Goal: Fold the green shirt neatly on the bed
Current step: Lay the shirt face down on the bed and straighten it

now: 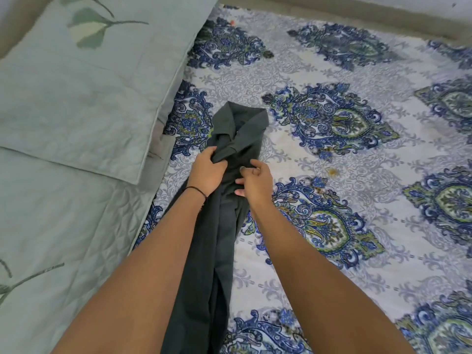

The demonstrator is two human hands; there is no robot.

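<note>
Lying in a long narrow bunch on the bed, the dark green collared cotton shirt (224, 213) runs straight away from the person, collar end far, hem end near and running out of frame at the bottom. Long axis is near-to-far, roughly parallel to both forearms. Collar points away from the person, toward the far side of the white bedsheet with blue paisley print (357, 175) under it.

Left hand (207, 172) sits on the shirt's left side just below the collar, fingers curled shut on a gather of fabric. Right hand (255, 180) is on the shirt's right edge, slightly nearer the person than the left, thumb and forefinger pinching a small fold, other fingers loosely curled against the cloth. Both hands touch the shirt; the left one is closer to the collar. A thin black wrist thread (198, 191) is on the left wrist.

Left of the shirt, well apart from the collar, lies the pale green quilted pillow with leaf print (89, 85), on a matching pale green quilted cover (63, 226).

Judgement: shirt is still bunched, needs spreading sideways, hands pulling apart across the long axis.
</note>
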